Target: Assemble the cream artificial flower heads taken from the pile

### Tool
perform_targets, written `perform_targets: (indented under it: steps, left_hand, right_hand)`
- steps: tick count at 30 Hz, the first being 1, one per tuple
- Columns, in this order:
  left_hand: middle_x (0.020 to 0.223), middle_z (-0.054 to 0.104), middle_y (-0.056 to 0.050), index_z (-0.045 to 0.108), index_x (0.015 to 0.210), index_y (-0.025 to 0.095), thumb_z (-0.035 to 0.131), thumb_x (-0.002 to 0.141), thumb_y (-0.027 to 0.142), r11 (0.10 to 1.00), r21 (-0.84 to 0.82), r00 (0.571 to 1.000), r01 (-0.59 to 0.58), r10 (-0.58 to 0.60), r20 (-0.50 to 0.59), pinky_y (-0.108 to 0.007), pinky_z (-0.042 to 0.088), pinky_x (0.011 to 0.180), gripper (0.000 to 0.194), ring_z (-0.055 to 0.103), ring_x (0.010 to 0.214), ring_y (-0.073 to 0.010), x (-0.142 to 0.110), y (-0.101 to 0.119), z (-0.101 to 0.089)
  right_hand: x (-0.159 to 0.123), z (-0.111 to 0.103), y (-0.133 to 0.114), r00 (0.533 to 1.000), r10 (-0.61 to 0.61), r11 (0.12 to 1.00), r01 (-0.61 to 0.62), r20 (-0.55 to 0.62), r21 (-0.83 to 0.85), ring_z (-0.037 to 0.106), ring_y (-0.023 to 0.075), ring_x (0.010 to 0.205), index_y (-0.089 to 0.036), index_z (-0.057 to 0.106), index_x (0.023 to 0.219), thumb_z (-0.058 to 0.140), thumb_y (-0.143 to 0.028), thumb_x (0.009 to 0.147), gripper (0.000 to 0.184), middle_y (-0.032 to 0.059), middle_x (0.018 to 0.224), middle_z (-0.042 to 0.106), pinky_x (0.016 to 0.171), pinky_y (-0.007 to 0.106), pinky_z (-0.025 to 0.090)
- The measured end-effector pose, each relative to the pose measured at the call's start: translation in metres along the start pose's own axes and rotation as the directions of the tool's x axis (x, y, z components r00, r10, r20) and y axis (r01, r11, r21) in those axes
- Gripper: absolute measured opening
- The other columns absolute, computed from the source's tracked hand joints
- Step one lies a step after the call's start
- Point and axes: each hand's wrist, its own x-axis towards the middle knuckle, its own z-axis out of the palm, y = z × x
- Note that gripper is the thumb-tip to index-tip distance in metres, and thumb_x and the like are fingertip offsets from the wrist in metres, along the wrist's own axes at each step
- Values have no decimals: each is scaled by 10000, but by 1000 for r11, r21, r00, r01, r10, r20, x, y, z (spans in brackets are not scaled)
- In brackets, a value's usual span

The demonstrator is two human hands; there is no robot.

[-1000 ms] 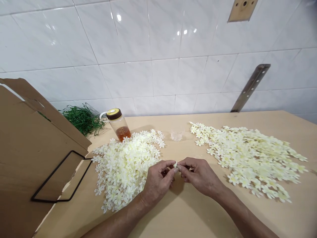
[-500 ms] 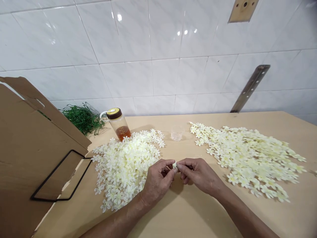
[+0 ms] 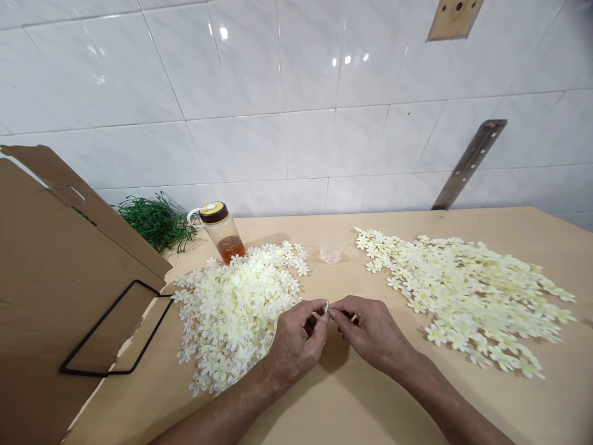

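Observation:
Between the fingertips of my two hands is a small pale artificial flower [image 3: 327, 306], mostly covered by fingers and thumbs. My left hand [image 3: 299, 337] pinches it from the left, thumb against forefinger. From the other side, my right hand [image 3: 368, 324] has its thumb and forefinger closed at the flower; its curled fingers are partly hidden. Close by my left hand lies a heaped pile of cream-white artificial flowers [image 3: 241, 306]. A flatter spread of the same kind of flowers [image 3: 467, 296] covers the tabletop to the right of my right hand.
A small clear cup [image 3: 330, 250] stands beyond my hands. Behind the left pile is a bottle with amber liquid [image 3: 222, 232], beside green artificial stems [image 3: 155, 222]. A cardboard box [image 3: 60, 290] and a black wire frame [image 3: 132, 371] occupy the left. The table [image 3: 370, 402] meets a tiled wall.
Both hands stay together over the same spot. The fingers have shifted slightly and closed nearer each other, so less of the flower shows. The right wrist has turned a little.

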Motion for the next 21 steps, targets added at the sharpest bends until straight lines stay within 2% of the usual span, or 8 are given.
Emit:
perform_targets:
  steps: [7, 11, 15, 21]
  left_hand:
    - [879, 718, -71, 680, 1067, 152, 524, 844, 135, 985, 116, 990, -128, 135, -50, -244, 519, 661, 273, 652, 725, -154, -1, -6, 0]
    - [854, 718, -71, 680, 1033, 137, 506, 834, 108, 985, 148, 991, -94, 107, -85, -242, 517, 645, 266, 645, 683, -145, -1, -5, 1]
    - [850, 703, -61, 663, 1041, 150, 507, 860, 130, 984, 153, 992, -86, 98, -75, -244, 513, 649, 240, 637, 688, -143, -1, -5, 2]
    - [879, 653, -65, 619, 1092, 169, 517, 883, 138, 954, 205, 972, -217, 231, -46, -251, 505, 684, 235, 622, 739, -146, -3, -1, -1]
  right_hand:
    - [-2, 4, 0, 996, -78, 993, 75, -32, -94, 605, 161, 626, -205, 698, 750, 449, -338, 936, 338, 41, 710, 689, 582, 254, 420]
    - [-2, 6, -1, 996, -73, 992, 67, -53, -104, 602, 162, 625, -207, 698, 758, 451, -314, 927, 318, 38, 703, 684, 580, 256, 419]
    - [-2, 6, -3, 996, -48, 995, 41, -75, -91, 607, 166, 638, -212, 711, 812, 462, -287, 912, 279, 31, 722, 691, 584, 261, 420]
    - [-2, 7, -3, 995, -41, 996, 34, -93, -79, 606, 164, 647, -212, 711, 828, 470, -269, 904, 260, 20, 730, 692, 593, 262, 415]
